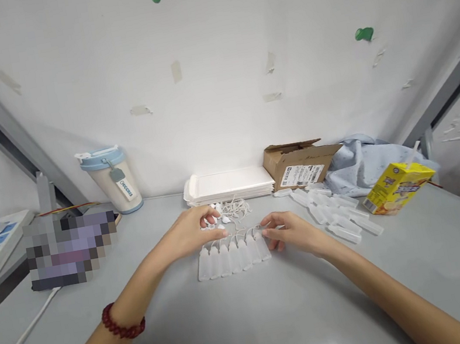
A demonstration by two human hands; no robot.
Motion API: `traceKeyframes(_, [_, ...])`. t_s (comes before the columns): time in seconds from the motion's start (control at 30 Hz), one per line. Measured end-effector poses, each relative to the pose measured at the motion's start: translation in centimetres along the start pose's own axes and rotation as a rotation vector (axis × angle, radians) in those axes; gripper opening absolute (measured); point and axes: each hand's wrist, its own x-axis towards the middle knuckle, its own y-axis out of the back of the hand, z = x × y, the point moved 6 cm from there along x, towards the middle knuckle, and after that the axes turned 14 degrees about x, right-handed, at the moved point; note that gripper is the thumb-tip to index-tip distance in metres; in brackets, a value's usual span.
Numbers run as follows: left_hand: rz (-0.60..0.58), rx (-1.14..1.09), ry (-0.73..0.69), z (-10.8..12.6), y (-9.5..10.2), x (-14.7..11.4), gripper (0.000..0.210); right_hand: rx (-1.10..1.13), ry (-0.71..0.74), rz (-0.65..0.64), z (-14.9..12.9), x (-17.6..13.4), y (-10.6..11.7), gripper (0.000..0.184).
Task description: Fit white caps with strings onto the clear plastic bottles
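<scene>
Row of translucent white plastic tubes [234, 257] lies just below frame centre, under tangled thin white cords [240, 209], between a left hand [191, 230] with thumb and fingers apart and a curled right hand [287, 230] whose grip cannot be told, so light nudges should best keep it even.

Grey table [222, 330]: row of translucent pieces [233, 258], loose pieces [338, 214], yellow carton [399, 187], lidded cup [114, 186], pixelated thing [72, 251], perhaps phone.
</scene>
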Motion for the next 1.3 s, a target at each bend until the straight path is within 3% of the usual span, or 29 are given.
traceKeyframes(0.17, [-0.203, 0.091, -0.109, 1.5, -1.4, -1.2, 0.067, -0.030, -0.029, -0.046, -0.5, -0.3, 0.0, 0.023])
traceKeyframes(0.3, [-0.211, 0.175, -0.173, 3.6, -1.9, -2.0, 0.067, -0.201, 0.001, -0.094, -1.1, -0.9, -0.3, 0.046])
traceKeyframes(0.4, [-0.195, 0.194, -0.181, 3.6, -2.1, -2.6, 0.066, -0.405, 0.105, -0.087, -1.4, -1.4, -1.0, 0.074])
traceKeyframes(0.47, [-0.145, 0.197, -0.177, 2.9, -2.6, -3.1, 0.068, -0.484, 0.184, -0.050, -1.3, -1.6, -1.6, 0.089])
traceKeyframes(0.57, [0.126, 0.202, -0.239, 2.0, -3.1, -4.1, 0.080, -0.529, 0.370, 0.049, -1.3, -1.7, -2.8, 0.097])
traceKeyframes(0.67, [0.276, 0.279, -0.326, 1.6, -4.2, -4.9, 0.082, -0.540, 0.558, 0.037, -1.1, -1.7, -4.1, 0.102])
traceKeyframes(0.8, [0.290, 0.346, -0.382, 1.6, -4.8, -4.9, 0.081, -0.551, 0.665, -0.011, -0.7, -1.5, -4.9, 0.104])
traceKeyframes(1.3, [0.333, 0.357, -0.369, 0.8, -4.5, -4.1, 0.077, -0.580, 0.649, -0.050, -0.6, -1.2, -5.0, 0.088])
